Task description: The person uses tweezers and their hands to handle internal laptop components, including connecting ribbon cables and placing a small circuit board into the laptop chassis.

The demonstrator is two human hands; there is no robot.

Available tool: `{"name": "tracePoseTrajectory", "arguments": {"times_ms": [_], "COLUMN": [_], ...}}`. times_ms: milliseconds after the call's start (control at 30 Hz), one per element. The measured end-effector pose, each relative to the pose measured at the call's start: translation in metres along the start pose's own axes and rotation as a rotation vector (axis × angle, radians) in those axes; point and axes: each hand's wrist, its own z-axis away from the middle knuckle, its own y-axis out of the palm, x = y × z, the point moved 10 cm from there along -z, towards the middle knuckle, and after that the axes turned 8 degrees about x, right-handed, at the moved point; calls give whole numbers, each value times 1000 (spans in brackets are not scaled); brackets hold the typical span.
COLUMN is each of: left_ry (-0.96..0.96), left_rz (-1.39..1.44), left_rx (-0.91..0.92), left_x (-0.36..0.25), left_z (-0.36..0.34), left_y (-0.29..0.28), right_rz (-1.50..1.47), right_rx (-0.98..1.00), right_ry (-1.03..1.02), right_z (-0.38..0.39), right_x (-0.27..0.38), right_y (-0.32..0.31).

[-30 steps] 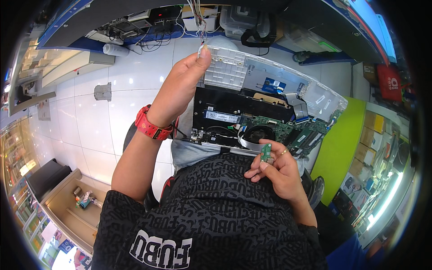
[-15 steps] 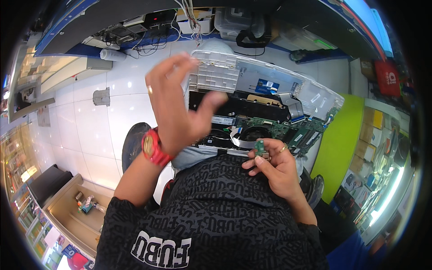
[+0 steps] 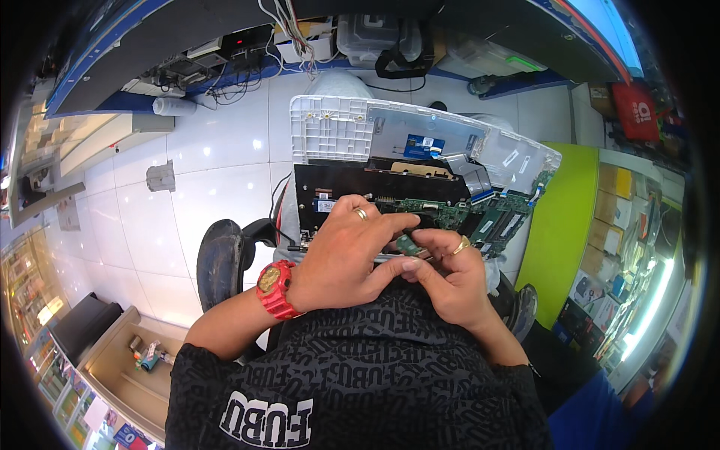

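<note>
A small green circuit board (image 3: pixel 409 246) is between my two hands, just over the near edge of an opened laptop (image 3: pixel 352 180) on my lap. My right hand (image 3: pixel 454 281) pinches the board between thumb and fingers. My left hand (image 3: pixel 341 255), with a red watch at the wrist, has its thumb and index finger curled round the board's left side, the thumbs meeting below it. The laptop's inside shows a green mainboard (image 3: pixel 499 225), a black plate, ribbon cables (image 3: pixel 474 178) and a white plastic casing. My left hand covers part of its near side.
A lime-green panel (image 3: pixel 559 232) stands close on the right, beside a lit glass showcase (image 3: pixel 626 262). An open drawer (image 3: pixel 124 360) with small items lies at the lower left. Cables (image 3: pixel 289 34) hang at the far side, near a clear plastic box (image 3: pixel 375 37).
My left hand has come down and right from above the laptop's left side to the small board. My right hand has shifted slightly left, still holding the board.
</note>
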Motion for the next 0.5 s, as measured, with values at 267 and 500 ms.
{"name": "tracePoseTrajectory", "arguments": {"times_ms": [267, 500], "left_ry": [7, 65], "left_rz": [90, 108], "left_rx": [-4, -41], "left_x": [9, 2], "left_z": [-1, -2], "left_y": [-4, -7], "right_rz": [85, 265], "right_rx": [-87, 25], "right_ry": [-154, -198], "right_z": [-7, -18], "right_x": [22, 48], "right_y": [-6, -11]}}
